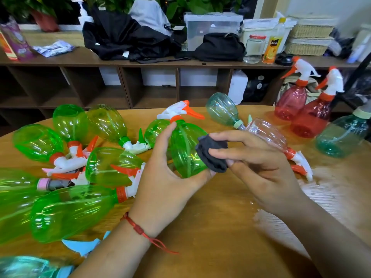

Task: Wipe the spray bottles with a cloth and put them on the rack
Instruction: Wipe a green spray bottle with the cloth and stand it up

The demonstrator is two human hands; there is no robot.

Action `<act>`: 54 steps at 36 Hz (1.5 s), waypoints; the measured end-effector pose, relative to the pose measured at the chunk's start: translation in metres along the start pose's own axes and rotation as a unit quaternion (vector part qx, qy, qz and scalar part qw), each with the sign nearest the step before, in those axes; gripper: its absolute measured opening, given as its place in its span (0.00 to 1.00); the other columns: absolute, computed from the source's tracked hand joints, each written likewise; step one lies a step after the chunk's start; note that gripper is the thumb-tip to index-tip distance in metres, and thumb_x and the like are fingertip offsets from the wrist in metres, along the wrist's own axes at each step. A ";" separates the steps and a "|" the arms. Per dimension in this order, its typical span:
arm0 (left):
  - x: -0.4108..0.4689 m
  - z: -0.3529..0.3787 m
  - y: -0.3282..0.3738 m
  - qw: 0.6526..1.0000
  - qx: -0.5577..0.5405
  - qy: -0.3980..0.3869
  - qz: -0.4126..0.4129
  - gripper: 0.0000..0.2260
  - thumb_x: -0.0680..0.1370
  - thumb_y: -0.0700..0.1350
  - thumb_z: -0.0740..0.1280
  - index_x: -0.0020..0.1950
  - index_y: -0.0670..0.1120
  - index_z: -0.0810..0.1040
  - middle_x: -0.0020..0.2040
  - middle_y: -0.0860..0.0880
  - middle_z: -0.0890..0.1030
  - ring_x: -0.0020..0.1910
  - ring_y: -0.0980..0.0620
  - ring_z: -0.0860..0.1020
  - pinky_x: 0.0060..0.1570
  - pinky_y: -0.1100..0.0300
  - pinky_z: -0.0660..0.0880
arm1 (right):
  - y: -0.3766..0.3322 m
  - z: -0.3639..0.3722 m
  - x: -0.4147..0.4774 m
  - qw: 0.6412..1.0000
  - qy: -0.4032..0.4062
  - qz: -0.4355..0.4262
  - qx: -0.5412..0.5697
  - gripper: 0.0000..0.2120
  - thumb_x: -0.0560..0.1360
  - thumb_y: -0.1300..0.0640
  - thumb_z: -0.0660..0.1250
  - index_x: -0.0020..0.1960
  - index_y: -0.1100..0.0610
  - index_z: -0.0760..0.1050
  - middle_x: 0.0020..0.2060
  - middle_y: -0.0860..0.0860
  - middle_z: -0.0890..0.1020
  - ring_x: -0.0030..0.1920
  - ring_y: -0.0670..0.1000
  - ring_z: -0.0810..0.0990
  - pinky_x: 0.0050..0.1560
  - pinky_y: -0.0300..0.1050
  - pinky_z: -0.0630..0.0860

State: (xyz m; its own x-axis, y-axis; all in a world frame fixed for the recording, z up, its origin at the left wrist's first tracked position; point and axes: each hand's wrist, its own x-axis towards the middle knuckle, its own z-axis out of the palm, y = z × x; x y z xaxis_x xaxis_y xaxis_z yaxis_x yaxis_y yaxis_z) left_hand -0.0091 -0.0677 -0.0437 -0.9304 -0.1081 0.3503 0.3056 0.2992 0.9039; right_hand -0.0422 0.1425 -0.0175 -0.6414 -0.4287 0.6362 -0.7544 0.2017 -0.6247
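- Your left hand (160, 177) grips a green bottle (184, 145) round its body. The thumb sits up near the orange collar and the nozzle points away from you. The bottle is held just above the worktop (220, 227).
- Your right hand (261, 167) pinches a bunched dark cloth (212, 155) between thumb and fingers and presses it on the bottle's lower side, near the base.
- You look to be mid-wipe on this bottle, and I judge it not yet ready to stow.
- To your left a heap (108, 165) of green bottles lies on the worktop, triggers tangled together. These look like the ones still waiting, and they are the bulk of the job.
- Just behind your right hand a clear bottle (267, 133) lies on its side. Farther back a lying teal bottle (222, 109) rests the same way. Both are probably still to be wiped.
- At the far right two red bottles (291, 103) stand upright close together, with an upright teal bottle (341, 135) nearer you. They may be finished, but I cannot tell whether they stand on the rack or only on the worktop.
- No rack is plainly in view. A dark bar (353, 77) crosses the right edge and could be part of one.
- By that reckoning a few are done and many are left.
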 end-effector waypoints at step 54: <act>-0.004 0.002 0.012 0.989 -0.128 -0.069 0.009 0.45 0.72 0.41 0.81 0.83 0.52 0.62 0.77 0.54 0.75 0.76 0.50 0.74 0.74 0.45 0.73 | 0.009 0.011 0.003 0.929 0.088 0.183 0.310 0.18 0.84 0.62 0.61 0.72 0.62 0.77 0.73 0.58 0.77 0.77 0.61 0.72 0.76 0.72 0.66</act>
State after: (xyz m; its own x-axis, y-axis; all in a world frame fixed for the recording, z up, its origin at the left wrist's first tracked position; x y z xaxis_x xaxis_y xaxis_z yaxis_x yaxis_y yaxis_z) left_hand -0.0018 -0.0621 -0.0352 -0.9374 0.0317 0.3467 0.3479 0.0475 0.9363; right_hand -0.0496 0.1334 -0.0259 -0.8931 -0.2694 0.3602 -0.2914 -0.2633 -0.9196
